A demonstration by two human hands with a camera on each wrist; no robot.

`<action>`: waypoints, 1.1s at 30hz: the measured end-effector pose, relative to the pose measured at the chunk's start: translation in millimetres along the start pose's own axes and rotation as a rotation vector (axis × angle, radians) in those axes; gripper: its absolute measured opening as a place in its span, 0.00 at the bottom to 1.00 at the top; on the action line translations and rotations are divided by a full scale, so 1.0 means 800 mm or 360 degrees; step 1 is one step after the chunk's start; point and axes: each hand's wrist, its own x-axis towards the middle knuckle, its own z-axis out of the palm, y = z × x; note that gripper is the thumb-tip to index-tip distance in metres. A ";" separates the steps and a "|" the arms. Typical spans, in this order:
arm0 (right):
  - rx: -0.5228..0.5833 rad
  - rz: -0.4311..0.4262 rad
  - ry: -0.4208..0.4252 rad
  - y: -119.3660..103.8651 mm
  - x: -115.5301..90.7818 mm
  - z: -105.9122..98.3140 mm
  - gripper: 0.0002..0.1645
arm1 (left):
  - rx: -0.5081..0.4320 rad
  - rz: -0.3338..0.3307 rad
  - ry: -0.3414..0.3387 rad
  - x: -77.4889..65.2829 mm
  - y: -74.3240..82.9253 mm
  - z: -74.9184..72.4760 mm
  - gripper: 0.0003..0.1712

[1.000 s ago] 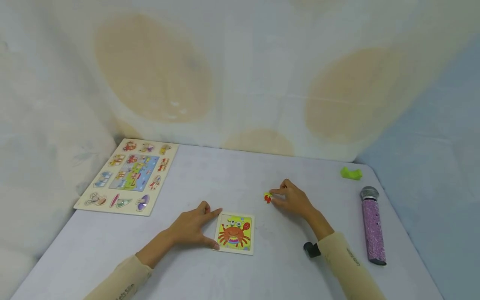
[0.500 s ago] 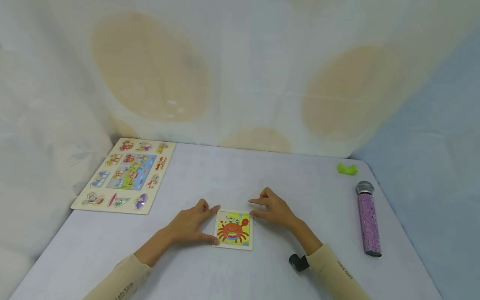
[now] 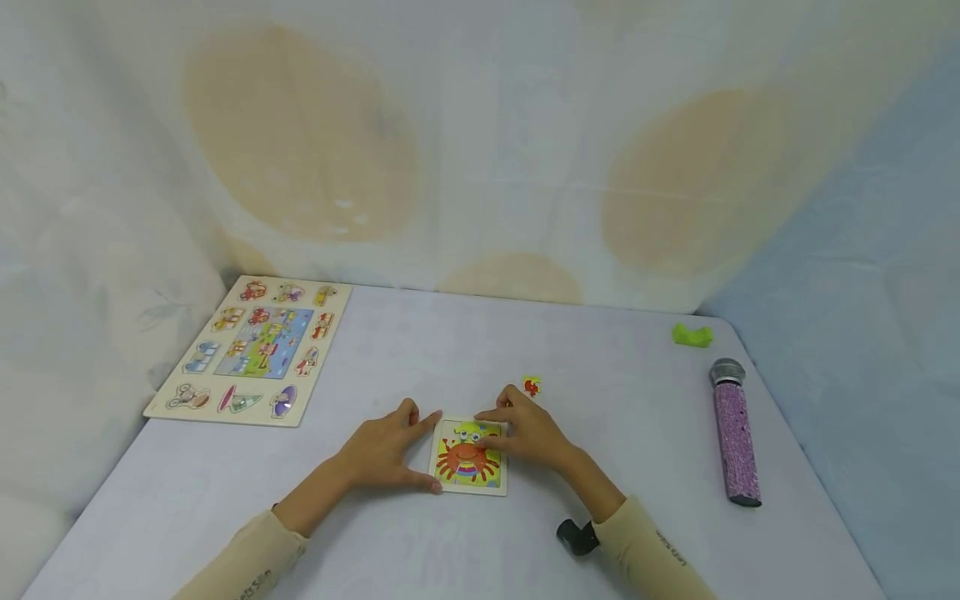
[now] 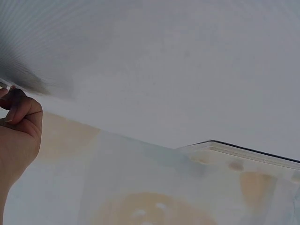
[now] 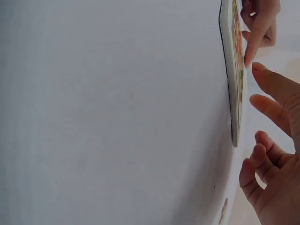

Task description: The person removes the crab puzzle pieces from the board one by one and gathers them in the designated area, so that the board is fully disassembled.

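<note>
A small square crab puzzle (image 3: 467,463) with a pale frame lies on the white table. My left hand (image 3: 382,450) rests at its left side, index finger and thumb spread straight to the upper and lower left corners, the other fingers bent. From the right, my right hand (image 3: 528,429) reaches over the puzzle's upper right part, index finger and thumb apart. The right wrist view shows this right hand (image 5: 276,140) beside the puzzle's edge (image 5: 233,89) with a gap between thumb and index finger. A loose red and yellow puzzle piece (image 3: 532,386) lies just beyond the right hand.
A large picture puzzle board (image 3: 315,400) lies at the back left. At the right are a glittery purple microphone (image 3: 735,433) and a lime-green object (image 3: 692,336). A black device (image 3: 576,537) sits at the right sleeve. Cloth walls (image 3: 517,167) border the table.
My right hand has left the loose piece and moved left and toward me, over the crab puzzle. The left hand stays at the puzzle's left corners. The view has shifted slightly.
</note>
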 end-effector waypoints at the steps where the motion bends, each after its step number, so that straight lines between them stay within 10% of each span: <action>1: -0.0013 -0.0005 0.0005 -0.001 0.000 0.001 0.25 | 0.0001 0.0001 0.0003 0.000 0.000 0.000 0.65; 22: -0.0340 -0.0142 0.0055 -0.011 -0.002 0.004 0.26 | 0.0008 0.0025 0.0030 -0.002 0.005 0.001 0.65; 33: -0.0153 -0.0025 0.0008 -0.009 -0.002 0.006 0.26 | -0.0018 0.0013 0.0000 -0.002 0.007 -0.003 0.65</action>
